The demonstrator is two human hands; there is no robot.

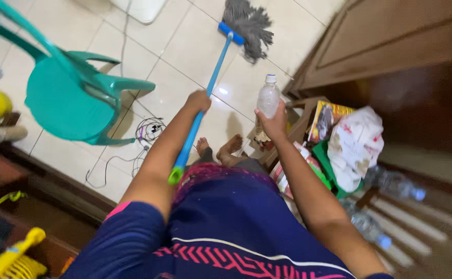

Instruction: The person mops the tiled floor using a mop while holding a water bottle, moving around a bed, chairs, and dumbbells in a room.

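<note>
Left hand (199, 100) clamped round blue mop handle (205, 93), strands (247, 23) on tile floor (184, 57); right hand (273, 123) fingers wrapped on clear plastic bottle (268, 96), upright, w/ white cap.

Green plastic chair (68, 98), tangled cables (146, 132) on tiled floor (184, 57), white bag (355, 147), magazine (326, 119), two lying bottles (396, 186).

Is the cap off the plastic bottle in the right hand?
No: the clear plastic bottle held upright in the right hand has its white cap on top.
</note>
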